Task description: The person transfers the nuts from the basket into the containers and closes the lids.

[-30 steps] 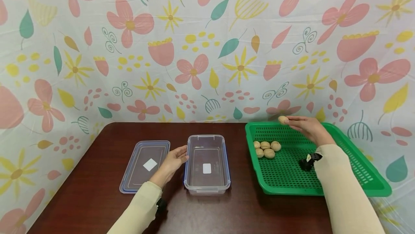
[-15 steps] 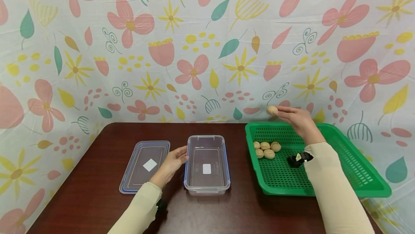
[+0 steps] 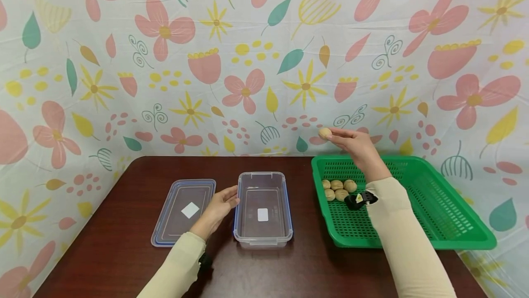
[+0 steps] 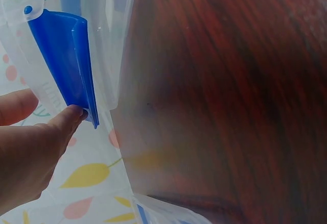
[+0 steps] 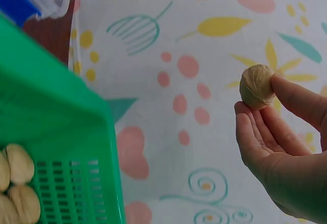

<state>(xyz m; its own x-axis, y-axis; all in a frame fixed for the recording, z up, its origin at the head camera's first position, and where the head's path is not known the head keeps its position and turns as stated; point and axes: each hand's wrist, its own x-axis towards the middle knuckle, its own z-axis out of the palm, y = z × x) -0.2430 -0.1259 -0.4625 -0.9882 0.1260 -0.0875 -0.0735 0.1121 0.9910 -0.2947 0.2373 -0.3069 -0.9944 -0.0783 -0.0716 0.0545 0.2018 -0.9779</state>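
My right hand point(image 3: 356, 147) pinches a walnut point(image 3: 324, 133) between thumb and fingertips, raised above the left back corner of the green basket point(image 3: 396, 242). In the right wrist view the walnut point(image 5: 257, 86) shows whole at the fingertips. Several more walnuts point(image 3: 336, 184) lie grouped in the basket's left part. My left hand point(image 3: 219, 208) is at the left side of a clear plastic container point(image 3: 268, 229) that has no lid on it. In the left wrist view, fingertips of that hand point(image 4: 30, 152) touch the container's blue side clip point(image 4: 66, 55).
The container's lid point(image 3: 182, 197), clear with a blue seal and a white label, lies flat on the dark wooden table point(image 3: 103, 243) to the left. A flowered cloth point(image 3: 248, 59) hangs behind the table's back edge.
My right hand has carried the walnut left and slightly up, from over the basket's back toward the container. My left hand stays at the container's side.
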